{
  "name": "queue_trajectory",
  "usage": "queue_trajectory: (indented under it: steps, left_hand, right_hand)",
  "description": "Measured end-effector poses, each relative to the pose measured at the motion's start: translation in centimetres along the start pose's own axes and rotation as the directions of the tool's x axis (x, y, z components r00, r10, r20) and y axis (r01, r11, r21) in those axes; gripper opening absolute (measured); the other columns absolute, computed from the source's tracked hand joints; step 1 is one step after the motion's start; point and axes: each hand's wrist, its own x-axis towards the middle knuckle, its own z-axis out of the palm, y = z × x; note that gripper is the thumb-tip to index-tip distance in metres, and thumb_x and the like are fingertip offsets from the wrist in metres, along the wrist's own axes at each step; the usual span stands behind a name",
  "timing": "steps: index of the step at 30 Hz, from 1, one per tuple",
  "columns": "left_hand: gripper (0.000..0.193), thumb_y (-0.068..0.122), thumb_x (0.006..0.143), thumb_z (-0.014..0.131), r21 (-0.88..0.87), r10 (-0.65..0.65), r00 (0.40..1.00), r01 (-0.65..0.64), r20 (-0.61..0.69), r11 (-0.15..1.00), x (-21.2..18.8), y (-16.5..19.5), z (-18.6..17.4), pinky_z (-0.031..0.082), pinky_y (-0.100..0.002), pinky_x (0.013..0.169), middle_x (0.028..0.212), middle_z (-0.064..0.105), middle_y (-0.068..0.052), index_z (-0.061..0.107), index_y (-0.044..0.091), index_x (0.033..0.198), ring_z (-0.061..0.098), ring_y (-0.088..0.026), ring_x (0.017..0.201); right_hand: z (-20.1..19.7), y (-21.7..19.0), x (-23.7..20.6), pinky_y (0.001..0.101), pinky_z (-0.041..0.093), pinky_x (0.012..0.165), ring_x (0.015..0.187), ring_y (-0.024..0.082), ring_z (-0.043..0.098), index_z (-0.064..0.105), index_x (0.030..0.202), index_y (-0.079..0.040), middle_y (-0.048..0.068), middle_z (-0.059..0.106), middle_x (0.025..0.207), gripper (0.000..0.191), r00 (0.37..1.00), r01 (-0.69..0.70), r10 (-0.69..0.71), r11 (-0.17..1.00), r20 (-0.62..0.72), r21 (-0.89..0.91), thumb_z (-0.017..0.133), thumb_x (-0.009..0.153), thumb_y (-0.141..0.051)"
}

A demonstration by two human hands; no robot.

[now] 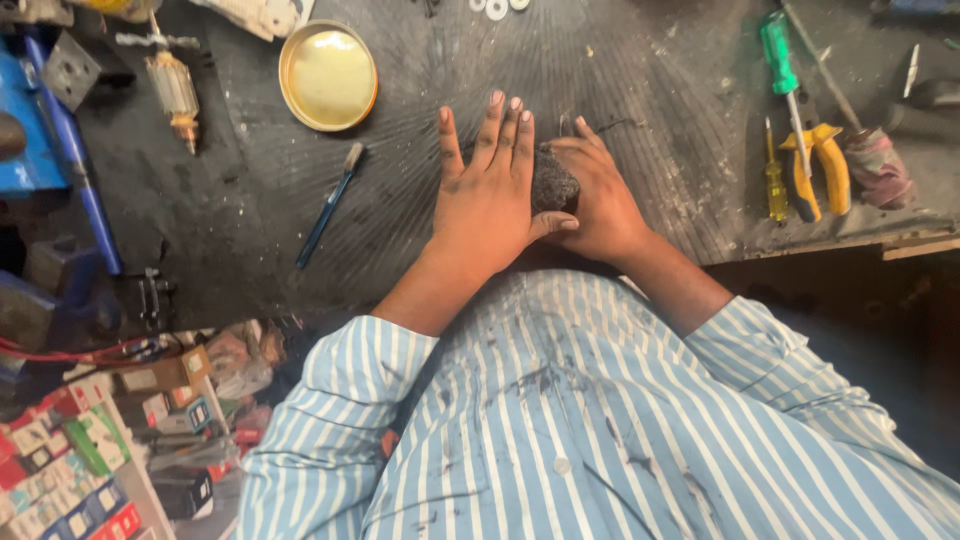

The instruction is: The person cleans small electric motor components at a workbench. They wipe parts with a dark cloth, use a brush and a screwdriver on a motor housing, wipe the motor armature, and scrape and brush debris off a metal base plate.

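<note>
The left hand (pixel 487 205) lies flat, fingers (pixel 490 130) spread open against a dark lump (pixel 552 183); the right hand (pixel 595 205) fingers curl around it on the tabletop (pixel 420 120).

Far left on the dark workbench (pixel 250 200) sits a round yellow lid (pixel 328 75), with a copper-wound motor armature (pixel 175 88) just to its left and a small blue-handled brush (pixel 328 205) lying nearer. Over on the right, a green-handled screwdriver (pixel 785 75) lies beside yellow-handled pliers (pixel 822 165) and a small yellow screwdriver (pixel 775 180). Near left, below the bench edge, colourful small boxes (pixel 70 470) are stacked.
</note>
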Motion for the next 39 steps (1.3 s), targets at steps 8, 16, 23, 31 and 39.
queue_trajectory:
  steps: [8,16,23,31,39]
  left_hand:
    - [0.073,0.041,0.099,0.060,0.178,0.144,0.955,-0.099,-0.259,0.979,-5.2,0.0,2.4,-0.005,-0.064,0.125,0.164,0.044,-0.010,0.043,0.004,0.159,0.036,-0.022,0.155]
    - [0.033,0.018,0.110,0.054,0.082,0.297,0.808,-0.299,-0.509,0.951,-7.7,-3.9,4.1,-0.002,-0.057,0.129,0.145,0.066,-0.002,0.064,0.013,0.141,0.055,-0.016,0.143]
    - [0.036,0.009,0.090,0.075,-0.533,-0.136,0.850,-0.188,-0.509,0.825,-7.3,-1.7,2.1,0.044,-0.046,0.111,0.121,0.070,-0.013,0.064,0.005,0.124,0.064,-0.027,0.121]
    - [0.041,0.016,0.075,0.084,-0.370,0.213,0.873,-0.392,-0.439,0.842,-6.1,-1.1,0.1,0.047,-0.043,0.089,0.109,0.072,-0.006,0.064,0.010,0.110,0.065,-0.027,0.102]
    - [0.036,0.011,0.085,0.074,-0.987,0.010,0.994,-0.109,-0.108,0.116,-9.2,-2.9,3.1,0.054,-0.030,0.089,0.109,0.061,-0.007,0.059,0.005,0.117,0.064,-0.015,0.102]
  right_hand:
    - [0.1,-0.7,0.2,0.0606,0.011,0.132,0.142,0.033,0.055,0.066,0.124,0.002,0.014,0.069,0.125,0.060,0.999,-0.032,0.032,0.999,-0.003,-0.015,0.086,0.068,-0.012]
    - [-0.8,-2.0,1.1,0.0588,0.013,0.128,0.151,0.042,0.032,0.070,0.120,-0.007,0.015,0.055,0.142,0.065,0.995,-0.096,0.096,0.995,-0.006,-0.017,0.090,0.059,-0.017]
    - [-0.3,-2.3,0.7,0.0640,0.016,0.128,0.145,0.035,0.045,0.064,0.138,-0.006,0.013,0.056,0.145,0.077,0.999,0.051,-0.051,0.990,0.006,-0.135,0.094,0.069,-0.025]
    - [0.1,-1.3,0.2,0.0607,0.025,0.132,0.126,0.023,0.068,0.065,0.138,-0.011,0.005,0.069,0.133,0.061,0.997,0.068,-0.070,0.990,-0.011,-0.126,0.089,0.083,-0.022]
    - [-0.2,-2.2,0.6,0.0606,0.027,0.125,0.123,0.027,0.065,0.062,0.136,-0.006,0.010,0.067,0.130,0.069,0.996,0.087,-0.088,0.984,0.000,-0.157,0.089,0.082,-0.041]
